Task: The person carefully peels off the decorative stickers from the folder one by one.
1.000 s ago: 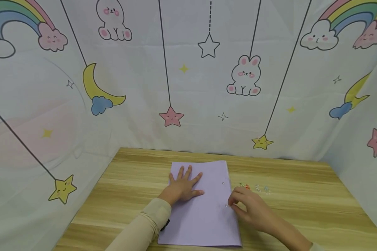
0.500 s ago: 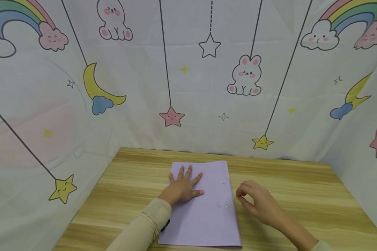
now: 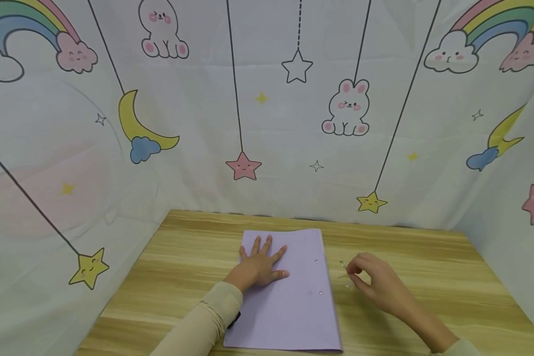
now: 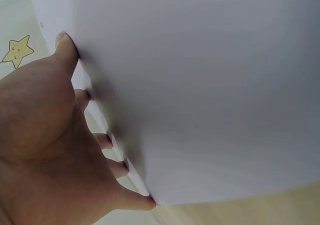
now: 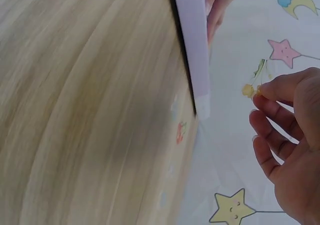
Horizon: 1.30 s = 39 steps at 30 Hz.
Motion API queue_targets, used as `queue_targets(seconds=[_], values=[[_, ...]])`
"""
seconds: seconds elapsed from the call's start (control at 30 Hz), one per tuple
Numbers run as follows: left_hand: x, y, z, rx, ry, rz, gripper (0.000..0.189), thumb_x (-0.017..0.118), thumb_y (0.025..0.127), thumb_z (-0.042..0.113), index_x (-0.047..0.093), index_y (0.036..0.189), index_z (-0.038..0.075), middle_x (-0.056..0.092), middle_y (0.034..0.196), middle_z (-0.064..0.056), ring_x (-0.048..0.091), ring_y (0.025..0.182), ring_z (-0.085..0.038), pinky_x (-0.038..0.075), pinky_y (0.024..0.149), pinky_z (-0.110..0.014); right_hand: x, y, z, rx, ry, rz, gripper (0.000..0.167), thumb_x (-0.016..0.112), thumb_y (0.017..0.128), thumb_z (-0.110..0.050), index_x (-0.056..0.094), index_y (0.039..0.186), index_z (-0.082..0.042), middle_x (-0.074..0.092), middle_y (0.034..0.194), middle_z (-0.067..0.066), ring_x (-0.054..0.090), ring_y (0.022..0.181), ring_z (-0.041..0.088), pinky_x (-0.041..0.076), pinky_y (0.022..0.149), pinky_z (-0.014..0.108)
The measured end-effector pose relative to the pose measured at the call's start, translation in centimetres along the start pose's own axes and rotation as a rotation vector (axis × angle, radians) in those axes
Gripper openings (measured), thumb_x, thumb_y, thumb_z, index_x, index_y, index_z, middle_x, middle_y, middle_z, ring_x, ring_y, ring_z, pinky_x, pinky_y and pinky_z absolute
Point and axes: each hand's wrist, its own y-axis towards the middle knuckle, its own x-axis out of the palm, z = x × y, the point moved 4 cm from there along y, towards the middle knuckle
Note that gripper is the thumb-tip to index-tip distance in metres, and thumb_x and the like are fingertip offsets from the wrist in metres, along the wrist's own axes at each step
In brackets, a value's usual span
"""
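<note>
My left hand rests with spread, straight fingers on a light purple folder. Two small round shiny fittings sit near the folder's right side. In the left wrist view the left fingertips touch its pale surface. Just right of the folder, my right hand pinches a small flower-shaped piece between thumb and index finger. It has yellow blossoms and thin green stems, looks see-through, and is held above the table. The right hand's other fingers curl loosely.
A small red flower piece lies on the wood-grain table, with pale bluish pieces near it in the right wrist view. A white curtain printed with stars, rabbits and rainbows surrounds the table's back and sides.
My right hand has drawn away from the folder's right edge, moving right and slightly up; the flower piece now shows at its fingertips. The left hand has stayed in place.
</note>
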Motion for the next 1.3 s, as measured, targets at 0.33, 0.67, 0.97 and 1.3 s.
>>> queue_targets(seconds=[0.33,0.67,0.97,1.3], values=[[-1.8,-2.0,1.2,-0.008,0.009,-0.007,0.078,0.049,0.102,0.071,0.027,0.169,0.037,0.008,0.178,-0.013,0.002,0.162,-0.043,0.012,0.118,-0.079,0.0,-0.9,2.0,-0.019,-0.094,0.028,0.039,0.088,0.073,0.011,0.07,0.087,-0.021,0.066,0.089,-0.014,0.06,0.082,0.006,0.055,0.071,0.03],[-1.7,-1.8,1.1,0.006,0.006,-0.003,0.078,0.048,0.103,0.07,0.027,0.169,0.035,0.008,0.178,-0.014,0.002,0.162,-0.045,0.012,0.118,-0.08,-0.2,-1.9,3.7,-0.099,-0.246,0.041,0.035,0.089,0.068,0.01,0.071,0.083,-0.016,0.066,0.085,-0.009,0.061,0.079,0.013,0.054,0.068,0.039],[-1.4,-1.5,0.9,0.0,0.015,0.004,0.079,0.048,0.102,0.071,0.027,0.169,0.036,0.008,0.178,-0.013,0.002,0.162,-0.044,0.012,0.118,-0.079,-0.7,-2.9,5.2,-0.041,-0.298,0.046,0.027,0.086,0.072,0.005,0.071,0.082,-0.015,0.066,0.084,-0.009,0.062,0.078,0.014,0.05,0.063,0.04],[-1.7,-1.8,1.0,-0.004,0.009,0.003,0.078,0.048,0.103,0.071,0.027,0.169,0.036,0.009,0.178,-0.014,0.002,0.162,-0.044,0.012,0.118,-0.079,-0.5,-3.7,5.9,0.05,-0.322,-0.046,0.027,0.088,0.074,0.003,0.073,0.083,-0.017,0.065,0.085,-0.011,0.059,0.078,0.013,0.045,0.063,0.036]])
